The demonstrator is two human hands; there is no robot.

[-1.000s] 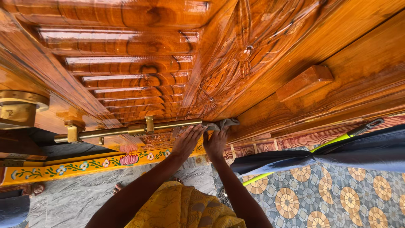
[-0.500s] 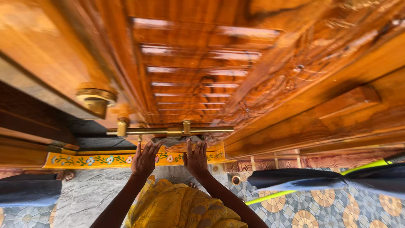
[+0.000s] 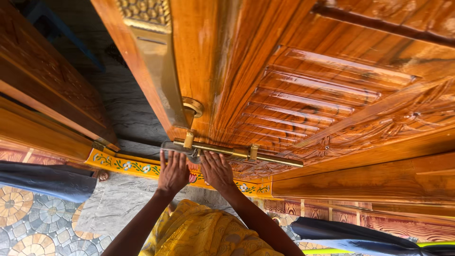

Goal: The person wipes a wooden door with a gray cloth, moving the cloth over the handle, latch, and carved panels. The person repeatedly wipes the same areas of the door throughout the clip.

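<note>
Both arms reach up and forward from a yellow garment (image 3: 204, 234) toward the lower edge of the polished wooden door (image 3: 294, 90). The left hand (image 3: 173, 173) lies flat, fingers straight and close together, pressing a grey cloth (image 3: 176, 148) against the door just under the brass bolt (image 3: 237, 152). The right hand (image 3: 217, 171) sits just beside it, palm forward, fingers extended and slightly spread, fingertips at the bolt's rod; whether it also touches the cloth I cannot tell. A brass handle plate (image 3: 161, 71) runs along the door's edge above.
</note>
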